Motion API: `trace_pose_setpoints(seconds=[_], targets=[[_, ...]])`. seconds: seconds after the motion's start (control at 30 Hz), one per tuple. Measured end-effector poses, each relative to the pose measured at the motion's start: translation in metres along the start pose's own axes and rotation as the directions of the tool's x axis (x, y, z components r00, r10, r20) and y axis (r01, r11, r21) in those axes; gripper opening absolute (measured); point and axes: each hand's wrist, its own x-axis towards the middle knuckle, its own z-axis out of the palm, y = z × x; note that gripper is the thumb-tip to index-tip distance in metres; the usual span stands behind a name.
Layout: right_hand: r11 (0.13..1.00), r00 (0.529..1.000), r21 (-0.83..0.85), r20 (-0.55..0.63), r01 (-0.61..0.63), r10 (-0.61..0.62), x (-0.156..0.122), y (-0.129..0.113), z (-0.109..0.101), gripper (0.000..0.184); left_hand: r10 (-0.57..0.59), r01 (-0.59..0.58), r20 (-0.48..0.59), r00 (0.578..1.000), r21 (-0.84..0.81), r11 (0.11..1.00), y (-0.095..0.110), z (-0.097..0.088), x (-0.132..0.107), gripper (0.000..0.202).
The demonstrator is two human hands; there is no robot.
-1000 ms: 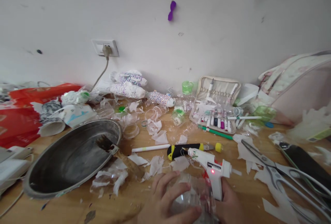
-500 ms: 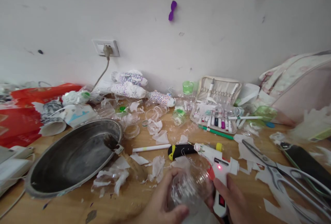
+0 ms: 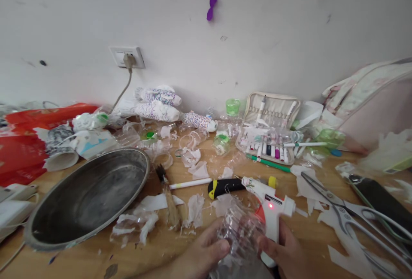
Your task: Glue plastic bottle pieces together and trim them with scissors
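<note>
At the bottom centre my left hand [image 3: 206,251] is closed around a crumpled clear plastic bottle [image 3: 238,227]. My right hand [image 3: 288,249] has its fingers wrapped round the handle of a white glue gun [image 3: 272,206], and its fingertips also reach the bottle's side. A red light glows on the gun's body, whose nozzle side is partly behind the plastic. Just beyond both hands lies a black and yellow utility knife [image 3: 225,187]. To the left, a paintbrush [image 3: 170,204] with dark bristles rests on the table beside a metal basin [image 3: 141,189].
Scissors [image 3: 341,210] and a dark phone-like object [image 3: 380,201] lie right. Behind are a marker case [image 3: 273,103], a green pen [image 3: 270,164] and scale-patterned white fish shapes [image 3: 156,110]. Paper and plastic scraps [image 3: 195,210] litter the table. A plug [image 3: 129,60] sits in the wall socket.
The bottle has been turned and tilted up in my left hand. The paintbrush has slid off the basin's rim onto the table. The view has shifted slightly.
</note>
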Motion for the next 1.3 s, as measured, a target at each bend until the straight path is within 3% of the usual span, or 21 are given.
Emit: trace_pose_setpoints(seconds=[0.13,0.27,0.47,0.67,1.03,1.3], targets=[[0.999,1.000,0.046,-0.030,-0.008,0.009,-0.0024,-0.0018,0.0016,0.068,0.012,-0.010,0.073,0.997,-0.037,0.999,0.0033,0.0019,0.0011,0.046],[0.998,1.000,0.064,-0.021,-0.007,0.008,-0.0026,-0.0022,0.0019,0.070,-0.046,0.052,0.086,0.995,-0.066,0.996,0.0032,0.0006,-0.0001,0.052],[0.998,0.999,0.056,-0.037,-0.005,0.007,-0.0011,-0.0038,0.0005,0.072,-0.044,0.049,0.073,0.996,-0.071,0.996,0.0023,0.0014,0.0009,0.062],[0.999,0.999,0.043,-0.046,0.002,0.000,-0.0017,-0.0037,0.0005,0.070,-0.044,0.047,0.057,0.997,-0.042,0.998,0.0024,-0.0003,0.0014,0.049],[0.995,0.997,0.101,-0.080,0.022,-0.014,-0.0054,-0.0088,0.0057,0.061,-0.027,0.031,0.091,0.995,-0.044,0.999,0.0022,-0.0007,0.0025,0.051],[0.999,0.999,0.031,-0.033,0.031,-0.030,-0.0018,-0.0063,0.0018,0.066,-0.054,0.054,0.006,0.999,0.030,0.998,0.0067,0.0021,-0.0001,0.049]])
